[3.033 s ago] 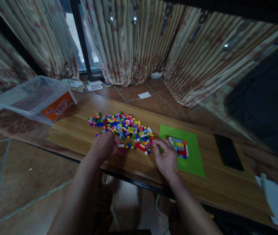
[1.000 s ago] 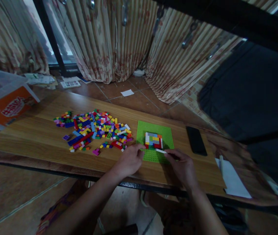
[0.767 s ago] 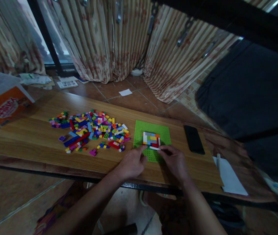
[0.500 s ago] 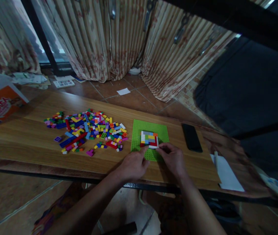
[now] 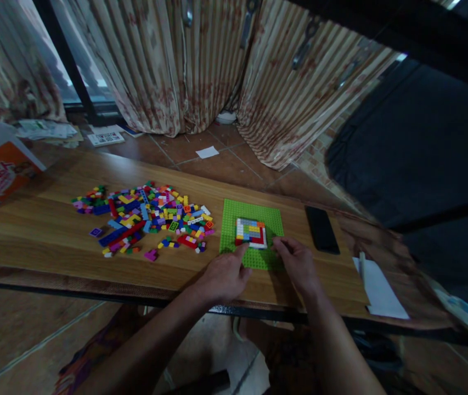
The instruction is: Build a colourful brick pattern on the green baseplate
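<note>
A low rectangle of building bricks (image 5: 254, 231) in white, grey, yellow, blue, orange and red sits on a green studded baseplate (image 5: 234, 209). My left hand (image 5: 226, 276) lies at the front left of the plate. Its index finger points out and touches the near edge of the bricks, with the thumb apart and nothing seen in its grip. Just right of the bricks, clear of them, my right hand (image 5: 298, 264) is closed in a pinch over the plate's right side. Whatever lies between those fingertips, if anything, is hidden.
A wide heap of loose bricks (image 5: 145, 216) covers the table's (image 5: 52, 241) middle left. Right of the baseplate lies a black phone (image 5: 321, 229), with a white paper (image 5: 383, 291) and a pen-like stick (image 5: 362, 270) beyond. An orange-labelled container (image 5: 1, 175) stands far left.
My right hand has drawn away from the bricks' near right corner, toward the right. My left hand keeps its place, and the view has shifted slightly.
</note>
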A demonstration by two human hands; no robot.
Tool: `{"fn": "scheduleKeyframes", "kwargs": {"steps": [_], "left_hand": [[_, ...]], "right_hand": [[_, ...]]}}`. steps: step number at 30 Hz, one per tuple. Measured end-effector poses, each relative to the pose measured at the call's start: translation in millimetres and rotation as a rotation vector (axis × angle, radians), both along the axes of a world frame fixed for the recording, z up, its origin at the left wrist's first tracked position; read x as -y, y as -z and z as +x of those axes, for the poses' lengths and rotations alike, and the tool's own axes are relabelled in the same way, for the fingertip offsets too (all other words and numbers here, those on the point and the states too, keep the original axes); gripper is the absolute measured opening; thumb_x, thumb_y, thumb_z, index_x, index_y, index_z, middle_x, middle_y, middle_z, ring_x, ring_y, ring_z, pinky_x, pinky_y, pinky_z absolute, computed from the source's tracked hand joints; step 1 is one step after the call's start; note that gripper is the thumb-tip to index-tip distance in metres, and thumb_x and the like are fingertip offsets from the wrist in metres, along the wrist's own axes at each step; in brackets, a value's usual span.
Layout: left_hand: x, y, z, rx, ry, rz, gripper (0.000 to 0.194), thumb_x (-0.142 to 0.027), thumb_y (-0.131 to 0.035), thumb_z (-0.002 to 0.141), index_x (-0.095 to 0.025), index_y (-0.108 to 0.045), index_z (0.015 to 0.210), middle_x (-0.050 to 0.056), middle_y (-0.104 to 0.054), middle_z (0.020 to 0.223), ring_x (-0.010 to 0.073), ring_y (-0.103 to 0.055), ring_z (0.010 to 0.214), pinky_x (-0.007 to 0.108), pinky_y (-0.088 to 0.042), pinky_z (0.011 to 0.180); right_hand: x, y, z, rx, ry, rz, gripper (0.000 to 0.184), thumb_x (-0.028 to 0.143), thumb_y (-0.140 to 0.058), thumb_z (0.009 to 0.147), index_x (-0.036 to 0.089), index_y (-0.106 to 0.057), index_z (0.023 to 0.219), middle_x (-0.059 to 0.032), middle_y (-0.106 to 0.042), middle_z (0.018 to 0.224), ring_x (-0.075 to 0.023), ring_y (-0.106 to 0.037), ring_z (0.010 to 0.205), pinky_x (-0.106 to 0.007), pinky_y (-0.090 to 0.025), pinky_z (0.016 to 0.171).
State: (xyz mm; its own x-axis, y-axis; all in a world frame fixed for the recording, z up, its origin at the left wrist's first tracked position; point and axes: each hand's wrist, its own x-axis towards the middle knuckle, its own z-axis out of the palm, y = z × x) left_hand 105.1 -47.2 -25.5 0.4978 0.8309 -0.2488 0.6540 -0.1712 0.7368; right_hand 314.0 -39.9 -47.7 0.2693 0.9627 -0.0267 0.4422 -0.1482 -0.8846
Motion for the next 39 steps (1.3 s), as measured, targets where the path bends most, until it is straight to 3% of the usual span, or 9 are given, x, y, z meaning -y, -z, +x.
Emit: {"fn": "scheduleKeyframes", "kwargs": {"steps": [6,14,32,39], "left_hand": [[1,-0.7,1,-0.003,0.000,0.012,0.060,-0.032,-0.044,0.089,-0.012,-0.039,0.145,0.014,-0.070,0.105,0.0238,-0.066,0.092,0.033,-0.048,0.079],[1,1.6,3,-0.038,0.009,0.035,0.060,-0.032,-0.044,0.089,-0.013,-0.038,0.145,0.014,-0.070,0.106,0.0250,-0.066,0.092,0.035,-0.048,0.081],[3,-0.1,4,-0.062,0.021,0.048,0.064,-0.031,-0.043,0.089,-0.011,-0.029,0.149,0.013,-0.071,0.096,0.0252,-0.066,0.088,0.036,-0.048,0.080],[6,0.6,-1,-0.035,0.022,0.069,0.062,-0.031,-0.043,0.089,-0.011,-0.033,0.146,0.012,-0.071,0.095,0.0248,-0.066,0.089,0.036,-0.049,0.082]], "right_hand": [[-5,-1.6,-10,0.102,-0.048,-0.036,0.043,0.056,-0.064,0.077,0.016,-0.072,0.089,-0.0068,-0.074,0.081,-0.0197,-0.065,0.073,-0.031,-0.048,0.067],[-10,4.3,-18,0.264,0.035,-0.057,0.046,0.058,-0.068,0.070,0.016,-0.073,0.089,-0.0092,-0.075,0.081,-0.0223,-0.067,0.071,-0.033,-0.047,0.066],[-12,10.4,-16,0.259,-0.007,-0.042,0.043,0.056,-0.068,0.071,0.017,-0.071,0.087,-0.0086,-0.073,0.078,-0.0204,-0.064,0.067,-0.032,-0.046,0.063],[-14,0.5,-13,0.252,-0.035,-0.070,0.049,0.061,-0.063,0.074,0.015,-0.073,0.087,-0.0074,-0.071,0.072,-0.0197,-0.062,0.061,-0.030,-0.043,0.058]]}}
